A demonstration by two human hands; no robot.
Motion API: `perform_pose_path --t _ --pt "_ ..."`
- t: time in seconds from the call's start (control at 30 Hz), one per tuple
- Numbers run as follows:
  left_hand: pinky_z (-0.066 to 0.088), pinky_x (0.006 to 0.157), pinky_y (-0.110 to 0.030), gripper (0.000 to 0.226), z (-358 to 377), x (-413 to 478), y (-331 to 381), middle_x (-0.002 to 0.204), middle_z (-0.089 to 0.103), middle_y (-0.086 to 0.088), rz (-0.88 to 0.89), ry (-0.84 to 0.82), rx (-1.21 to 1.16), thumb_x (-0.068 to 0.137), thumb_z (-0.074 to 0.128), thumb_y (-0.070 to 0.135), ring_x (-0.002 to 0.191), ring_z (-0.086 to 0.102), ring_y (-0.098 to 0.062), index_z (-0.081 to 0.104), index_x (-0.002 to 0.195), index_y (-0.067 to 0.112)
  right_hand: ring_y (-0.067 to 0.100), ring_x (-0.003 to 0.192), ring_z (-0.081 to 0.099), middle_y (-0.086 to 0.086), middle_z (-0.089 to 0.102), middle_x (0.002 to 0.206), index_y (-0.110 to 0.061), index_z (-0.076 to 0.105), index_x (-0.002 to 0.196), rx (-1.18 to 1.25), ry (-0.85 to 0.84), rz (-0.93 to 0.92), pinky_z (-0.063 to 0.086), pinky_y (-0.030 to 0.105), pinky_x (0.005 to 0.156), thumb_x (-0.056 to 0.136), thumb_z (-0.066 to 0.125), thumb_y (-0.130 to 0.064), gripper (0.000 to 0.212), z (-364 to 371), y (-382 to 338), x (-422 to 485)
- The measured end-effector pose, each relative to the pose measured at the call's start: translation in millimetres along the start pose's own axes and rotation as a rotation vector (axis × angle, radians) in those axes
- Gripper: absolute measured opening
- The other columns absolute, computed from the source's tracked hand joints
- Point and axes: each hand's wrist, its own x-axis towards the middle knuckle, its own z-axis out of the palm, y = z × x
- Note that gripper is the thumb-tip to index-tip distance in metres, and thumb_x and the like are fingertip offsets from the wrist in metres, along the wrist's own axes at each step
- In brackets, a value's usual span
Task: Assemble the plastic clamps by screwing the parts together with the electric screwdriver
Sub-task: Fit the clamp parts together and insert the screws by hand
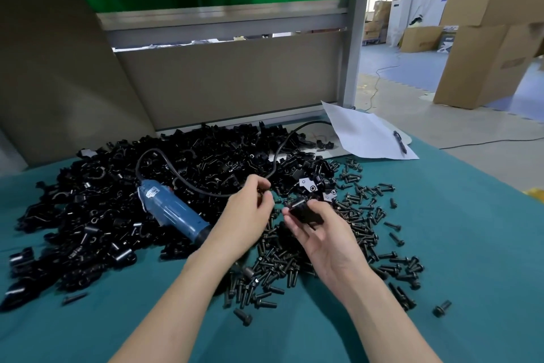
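Head view, down onto a teal table cover. Dead centre: right hand cradling a black clamp part, thumb on top, fingers curled beneath, palm turned up. Held so, probably, to lift the part clear of the heaps and offer a screw hole to the other hand; hole-bearing face not identifiable. Long axis of the part tilted roughly ten-to-four across the palm.

At nine o'clock of the part, close but apart: left hand, thumb and forefinger pinching a small dark piece, remaining fingers curled in. Likely a screw, though too small to be sure. Fingertips aimed toward three o'clock, at the part. Reads as lining up for insertion ahead of any driving.

At nine o'clock of the left hand: blue electric screwdriver, untouched, resting on the heap of black clamp parts. Long axis ten-to-four, cable end up at ten, dark nose down at four and tucked behind the left wrist. Parked within easy reach, seemingly, for pickup after seating the screw. Black cable looping away toward one o'clock.

From three to six o'clock of the hands: loose black screws strewn over the cover, handy for the picking hand. At one o'clock, near the far edge: sheet of paper with a pen lying on it.
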Motion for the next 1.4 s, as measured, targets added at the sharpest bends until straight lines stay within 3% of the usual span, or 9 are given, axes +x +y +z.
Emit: perform_pose_path --t 0.07,0.17,0.3,0.53,0.67,0.83,1.03,1.27,1.4 --pt "0.052 0.059 -0.016 0.021 -8 -11 2 0.095 0.069 0.003 -0.098 0.114 -0.381 0.106 0.044 0.020 0.069 0.067 -0.004 0.063 0.109 0.028 0.029 0.088 0.077 0.028 0.073 0.103 0.009 0.062 0.105 -0.038 -0.003 -0.011 0.065 0.033 0.078 0.100 0.060 -0.004 0.014 0 3 -1" --pt "0.055 0.061 -0.019 0.026 -14 -24 9 0.089 0.075 -0.005 -0.307 0.085 -0.975 0.106 0.044 0.008 0.066 0.067 -0.006 0.069 0.108 0.014 0.029 0.092 0.077 0.023 0.073 0.108 0.003 0.064 0.111 -0.062 -0.038 -0.052 0.064 0.031 0.077 0.097 0.061 0.004 0.014 1 7 -3" --pt "0.058 0.067 -0.021 0.018 -12 -30 15 0.089 0.076 -0.007 -0.344 -0.088 -1.153 0.102 0.056 0.006 0.074 0.068 -0.009 0.066 0.117 0.006 0.023 0.098 0.077 0.017 0.078 0.104 -0.011 0.062 0.127 -0.151 -0.064 -0.063 0.062 0.027 0.079 0.094 0.060 0.013 0.042 0 10 -1" --pt "0.055 0.067 -0.018 0.013 9 -32 17 0.076 0.072 0.010 -0.311 -0.032 -1.091 0.103 0.058 0.017 0.067 0.064 0.000 0.068 0.110 0.019 0.012 0.108 0.074 -0.003 0.078 0.115 -0.023 0.066 0.124 -0.338 -0.085 -0.167 0.058 0.018 0.081 0.088 0.069 -0.018 0.037 0 18 1" --pt "0.052 0.066 -0.020 0.009 13 -31 15 0.077 0.060 0.006 -0.350 -0.071 -1.039 0.102 0.060 0.022 0.064 0.056 -0.002 0.069 0.103 0.020 0.015 0.105 0.075 -0.002 0.079 0.113 -0.029 0.071 0.117 -0.391 -0.052 -0.237 0.058 0.018 0.080 0.080 0.073 -0.029 0.037 -1 20 2" --pt "0.057 0.067 -0.022 0.010 7 -31 12 0.088 0.060 0.001 -0.369 -0.149 -1.077 0.103 0.058 0.017 0.068 0.058 -0.007 0.067 0.107 0.015 0.018 0.116 0.071 0.005 0.076 0.120 -0.021 0.070 0.124 -0.379 -0.098 -0.219 0.056 0.020 0.088 0.084 0.070 -0.028 0.040 -5 17 4" --pt "0.059 0.073 -0.023 0.014 5 -32 9 0.098 0.065 -0.006 -0.209 -0.145 -0.893 0.103 0.057 0.017 0.077 0.065 -0.009 0.070 0.109 0.020 0.016 0.113 0.072 0.006 0.076 0.119 -0.016 0.068 0.127 -0.372 -0.092 -0.221 0.057 0.019 0.086 0.083 0.070 -0.024 0.044 -8 15 5" --pt "0.058 0.089 -0.026 0.028 -3 -34 3 0.112 0.074 0.007 0.007 -0.297 -0.826 0.100 0.061 0.009 0.100 0.072 -0.011 0.069 0.121 0.025 0.023 0.115 0.072 0.012 0.075 0.120 -0.006 0.067 0.125 -0.270 -0.135 -0.201 0.059 0.026 0.089 0.088 0.066 -0.017 0.038 -9 10 3" --pt "0.058 0.090 -0.027 0.031 -3 -33 0 0.111 0.074 0.014 0.053 -0.255 -0.726 0.098 0.064 0.008 0.103 0.072 -0.016 0.068 0.117 0.032 0.025 0.118 0.070 0.013 0.075 0.122 -0.004 0.062 0.131 -0.256 -0.143 -0.176 0.058 0.026 0.092 0.089 0.065 -0.017 0.044 -9 10 3"
